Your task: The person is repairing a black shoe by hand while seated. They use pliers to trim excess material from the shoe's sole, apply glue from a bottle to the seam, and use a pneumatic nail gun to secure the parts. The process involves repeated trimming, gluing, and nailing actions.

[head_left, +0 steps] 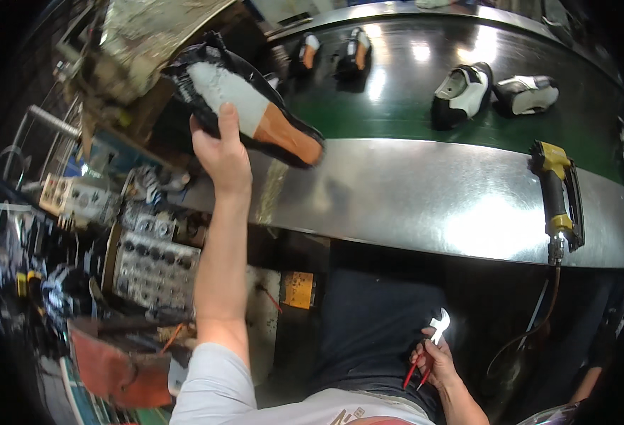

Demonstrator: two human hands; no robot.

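Observation:
My left hand (223,159) is raised at the upper left, closed round a black shoe upper with its sole side (259,110) turned up. That underside is white at one end and orange-brown at the other, and crumpled black material gathers round the white end. The thumb presses on the white part, while the other fingers are mostly hidden beneath. Low in front of my body, my right hand (436,361) grips pincers (439,323) with red handles and a bright curved metal head pointing up.
A metal ledge (390,177) borders a green conveyor belt (382,122). Two black shoe pieces, one (354,53) beside the other, lie far back. A black-and-white shoe (464,92) and another (528,94) sit farther right. A yellow-black air nailer (557,188) with a hose rests on the ledge. Machinery (156,265) crowds the left.

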